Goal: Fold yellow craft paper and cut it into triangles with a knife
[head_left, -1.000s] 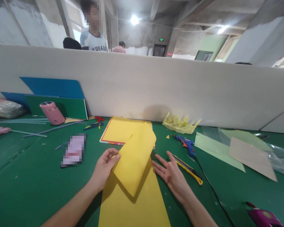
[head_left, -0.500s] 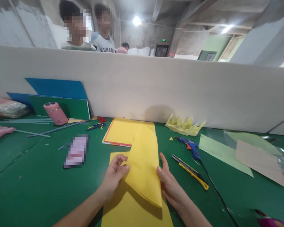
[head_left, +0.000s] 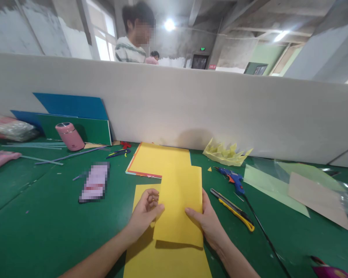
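Holding a yellow paper [head_left: 178, 204] at the lower centre of the frame, over a larger yellow sheet [head_left: 168, 262]. Pinching its right side between the right hand's [head_left: 207, 224] thumb and fingers. Touching its left edge with the left hand's [head_left: 143, 214] thumb, curling the fingers; being unable to tell whether pinching. Facing stacked papers [head_left: 162, 154] mid-frame, a utility knife [head_left: 232, 209] and glue gun [head_left: 233, 177] right of centre, a pink bottle [head_left: 71, 137] centre left.

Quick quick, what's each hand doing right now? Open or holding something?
Left hand: half-curled at the left edge of the raised yellow paper; can't tell if it's gripping.
Right hand: closed, holding that paper's right side.
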A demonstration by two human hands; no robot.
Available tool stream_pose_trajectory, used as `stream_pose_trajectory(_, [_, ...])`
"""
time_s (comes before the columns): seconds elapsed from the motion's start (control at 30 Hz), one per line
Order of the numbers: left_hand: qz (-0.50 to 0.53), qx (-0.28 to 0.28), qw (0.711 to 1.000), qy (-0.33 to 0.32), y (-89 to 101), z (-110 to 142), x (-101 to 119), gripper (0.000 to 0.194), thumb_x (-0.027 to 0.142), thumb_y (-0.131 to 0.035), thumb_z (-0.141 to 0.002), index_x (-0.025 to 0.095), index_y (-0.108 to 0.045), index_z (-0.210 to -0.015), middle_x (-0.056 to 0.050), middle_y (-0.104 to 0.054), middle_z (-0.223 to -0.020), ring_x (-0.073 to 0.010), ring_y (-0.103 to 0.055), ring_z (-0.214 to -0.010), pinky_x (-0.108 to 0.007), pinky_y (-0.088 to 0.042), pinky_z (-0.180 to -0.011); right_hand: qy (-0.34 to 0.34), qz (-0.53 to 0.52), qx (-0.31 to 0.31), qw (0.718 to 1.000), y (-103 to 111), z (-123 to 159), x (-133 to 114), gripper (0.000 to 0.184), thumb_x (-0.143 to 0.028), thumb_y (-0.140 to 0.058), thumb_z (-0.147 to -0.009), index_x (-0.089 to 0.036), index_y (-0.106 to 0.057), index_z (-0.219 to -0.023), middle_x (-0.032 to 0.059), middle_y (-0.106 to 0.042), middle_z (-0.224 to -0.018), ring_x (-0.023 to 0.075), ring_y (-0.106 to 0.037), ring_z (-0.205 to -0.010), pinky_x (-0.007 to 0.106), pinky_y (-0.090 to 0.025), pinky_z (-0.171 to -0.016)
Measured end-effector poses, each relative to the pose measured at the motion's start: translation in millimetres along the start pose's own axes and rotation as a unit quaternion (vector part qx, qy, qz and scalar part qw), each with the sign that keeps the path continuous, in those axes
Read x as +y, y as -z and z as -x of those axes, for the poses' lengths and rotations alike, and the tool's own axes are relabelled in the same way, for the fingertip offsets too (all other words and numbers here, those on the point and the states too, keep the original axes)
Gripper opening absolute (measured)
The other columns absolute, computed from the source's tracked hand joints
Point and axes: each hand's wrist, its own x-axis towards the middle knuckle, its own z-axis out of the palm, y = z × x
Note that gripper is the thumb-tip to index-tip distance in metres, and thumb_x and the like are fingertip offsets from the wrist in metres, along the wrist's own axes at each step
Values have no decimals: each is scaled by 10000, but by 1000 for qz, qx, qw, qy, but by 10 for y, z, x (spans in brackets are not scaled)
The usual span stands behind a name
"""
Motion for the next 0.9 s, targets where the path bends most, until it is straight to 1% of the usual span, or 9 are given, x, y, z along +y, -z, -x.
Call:
stream_pose_trajectory(0.1, [-10,38,999,-17,8,-19,17,392,306,-810,-529,208,-551,-806,28,-539,-736,-118,-515,-678,-216,-422,-623,15,21,8,1000,-17,6,59,1012,-391,-810,-575,-259,-247,-1406,128,-599,-1257,336,-621,-1051,479,-544,-813])
stream_pose_trajectory(0.17, [-16,52,998,-22,16,-32,23,357,319,-814,-524,196,-576,-760,18,-565,-718,-127,-535,-677,-226,-431,-631,28,39,15,999,-16,6,100,990,-400,-801,-587,-253,-258,-1401,130,-593,-1262,339,-609,-1073,480,-542,-823])
stream_pose_trajectory(0.3, [-23,67,997,-17,20,-44,24,317,339,-813,-521,189,-600,-702,18,-587,-674,-128,-547,-628,-230,-435,-591,44,66,19,997,-3,0,155,981,-418,-790,-598,-242,-252,-1400,134,-591,-1258,341,-605,-1076,470,-549,-818])
stream_pose_trajectory(0.43, [-29,80,996,-16,5,-37,47,324,335,-808,-507,190,-602,-711,22,-577,-663,-127,-545,-624,-225,-434,-576,45,73,22,996,19,-12,171,963,-427,-781,-607,-239,-256,-1392,135,-575,-1276,329,-610,-1066,461,-548,-824])
stream_pose_trajectory(0.57, [-24,95,995,-33,-7,-29,73,334,320,-801,-498,199,-587,-725,34,-552,-642,-121,-529,-611,-221,-434,-579,43,79,19,996,62,-40,192,972,-416,-790,-602,-232,-252,-1390,142,-539,-1319,324,-599,-1086,454,-542,-843])
stream_pose_trajectory(0.67, [-46,88,994,-46,-1,-27,70,281,322,-782,-522,199,-584,-678,44,-523,-597,-109,-493,-554,-218,-410,-537,51,86,16,995,83,-56,215,984,-427,-789,-605,-239,-244,-1403,142,-539,-1321,330,-599,-1088,461,-543,-842])
stream_pose_trajectory(0.77, [-87,70,993,-39,26,-37,58,227,329,-761,-543,199,-657,-697,42,-515,-551,-108,-453,-490,-232,-388,-497,46,83,-5,995,89,-60,219,1033,-434,-779,-627,-251,-171,-1442,142,-538,-1322,328,-604,-1085,467,-543,-843])
stream_pose_trajectory(0.83, [-125,65,988,-58,55,-53,53,197,316,-745,-555,212,-715,-719,-2,-602,-651,-126,-476,-515,-253,-404,-512,55,102,-19,993,99,-61,201,1078,-453,-744,-670,-260,-52,-1473,142,-524,-1336,316,-595,-1103,474,-524,-871])
stream_pose_trajectory(0.9, [-177,63,978,-87,91,-76,49,144,283,-728,-565,233,-744,-699,-39,-664,-776,-155,-515,-577,-272,-427,-548,101,177,-13,979,120,-62,168,1070,-462,-702,-713,-258,10,-1485,143,-451,-1403,309,-521,-1201,498,-451,-963])
